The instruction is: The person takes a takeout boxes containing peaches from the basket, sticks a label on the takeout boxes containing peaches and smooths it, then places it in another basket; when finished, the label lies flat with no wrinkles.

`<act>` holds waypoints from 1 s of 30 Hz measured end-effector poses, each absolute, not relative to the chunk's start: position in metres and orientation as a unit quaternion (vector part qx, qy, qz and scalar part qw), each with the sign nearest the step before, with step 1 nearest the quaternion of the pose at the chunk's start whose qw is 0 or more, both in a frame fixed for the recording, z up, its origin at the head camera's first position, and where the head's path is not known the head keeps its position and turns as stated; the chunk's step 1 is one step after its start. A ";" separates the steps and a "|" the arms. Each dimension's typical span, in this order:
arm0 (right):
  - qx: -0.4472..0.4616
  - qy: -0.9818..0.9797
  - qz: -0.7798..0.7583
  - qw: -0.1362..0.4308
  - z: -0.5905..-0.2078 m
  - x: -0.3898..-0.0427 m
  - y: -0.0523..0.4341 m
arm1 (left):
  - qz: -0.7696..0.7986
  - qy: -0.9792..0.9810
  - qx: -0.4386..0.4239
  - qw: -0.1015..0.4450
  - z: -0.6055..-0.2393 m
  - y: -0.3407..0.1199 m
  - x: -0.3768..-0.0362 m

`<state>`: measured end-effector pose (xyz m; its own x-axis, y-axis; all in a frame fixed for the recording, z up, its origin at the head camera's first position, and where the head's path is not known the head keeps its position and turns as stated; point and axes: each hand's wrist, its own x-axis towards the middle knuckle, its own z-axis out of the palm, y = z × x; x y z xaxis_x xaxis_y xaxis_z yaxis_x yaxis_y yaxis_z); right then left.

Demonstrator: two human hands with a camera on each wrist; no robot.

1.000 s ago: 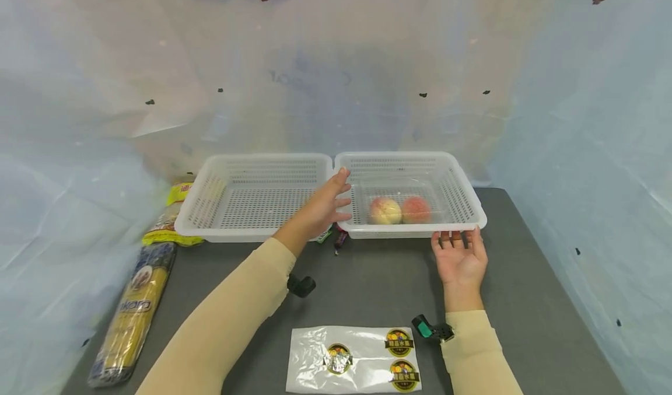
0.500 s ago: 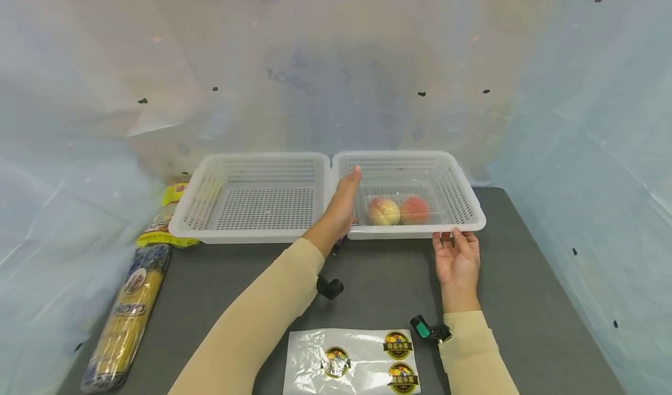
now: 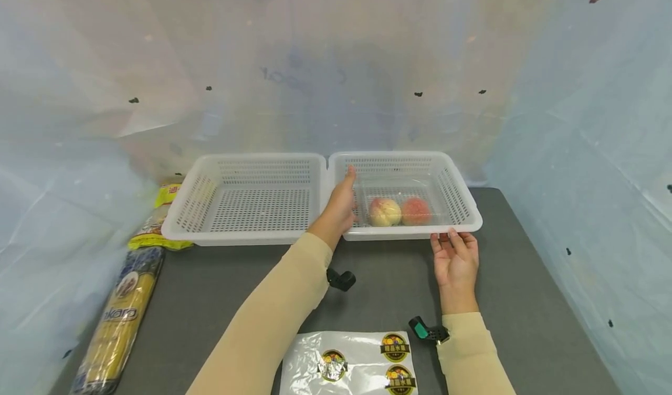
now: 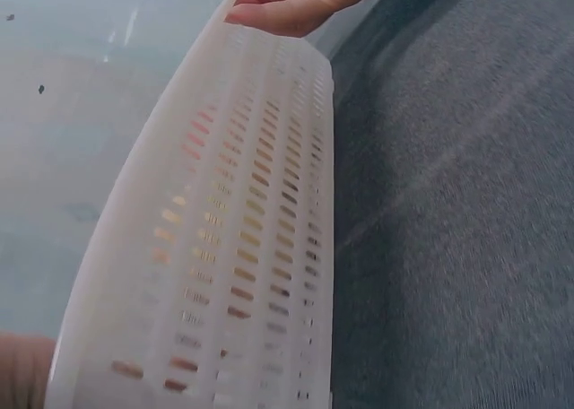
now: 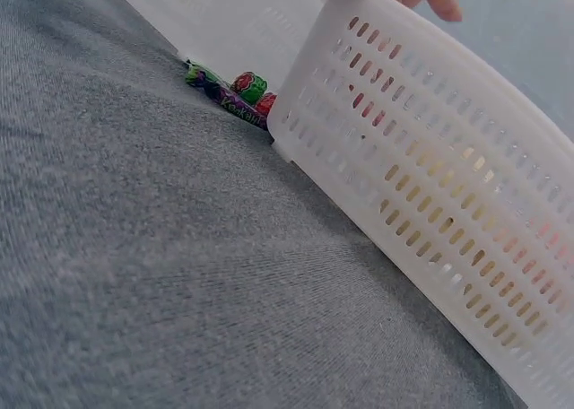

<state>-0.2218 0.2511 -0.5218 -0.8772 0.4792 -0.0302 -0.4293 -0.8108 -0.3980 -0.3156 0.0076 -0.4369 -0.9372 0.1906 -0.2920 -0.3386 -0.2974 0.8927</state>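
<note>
On the bench [image 3: 504, 301], the right basket [image 3: 462, 223] holding two peaches [image 3: 400, 211] sits framed by both grips, left hand [image 3: 340, 205] flat against its side, right hand [image 3: 455, 261] open-fingered under its front rim, seemingly steadying it.

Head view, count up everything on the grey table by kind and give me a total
White perforated baskets: 2
Peaches in a clear tray inside the right basket: 2
Long snack packets at the left edge: 2
Clear stickered bag at the front edge: 1
Small wrapped candies between the baskets: 1 cluster
Total: 8
</note>
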 end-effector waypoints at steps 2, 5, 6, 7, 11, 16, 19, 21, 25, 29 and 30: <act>-0.063 -0.190 0.950 0.239 -0.522 -0.221 0.251 | 0.801 0.566 -0.081 0.175 -0.439 0.011 -0.318; -0.062 -0.188 0.951 0.237 -0.523 -0.221 0.250 | 0.792 0.569 -0.099 0.195 -0.443 0.015 -0.321; -0.061 -0.187 0.952 0.236 -0.524 -0.220 0.250 | 0.789 0.571 -0.105 0.200 -0.444 0.016 -0.322; -0.060 -0.189 0.952 0.235 -0.524 -0.220 0.250 | 0.786 0.574 -0.107 0.204 -0.445 0.017 -0.322; -0.052 -0.200 0.950 0.235 -0.525 -0.220 0.250 | 0.787 0.568 -0.115 0.212 -0.449 0.019 -0.326; -0.049 -0.209 0.947 0.240 -0.526 -0.221 0.252 | 0.784 0.572 -0.110 0.216 -0.450 0.022 -0.329; -0.050 -0.206 0.948 0.239 -0.526 -0.222 0.252 | 0.763 0.598 -0.102 0.224 -0.450 0.024 -0.329; -0.051 -0.203 0.948 0.240 -0.526 -0.222 0.253 | 0.752 0.610 -0.098 0.229 -0.451 0.025 -0.329; -0.050 -0.195 0.950 0.237 -0.525 -0.222 0.253 | 0.739 0.632 -0.087 0.217 -0.451 0.026 -0.328; -0.052 -0.194 0.953 0.229 -0.524 -0.221 0.253 | 0.728 0.651 -0.075 0.200 -0.451 0.026 -0.327; -0.053 -0.195 0.952 0.229 -0.525 -0.221 0.253 | 0.727 0.653 -0.072 0.200 -0.451 0.026 -0.327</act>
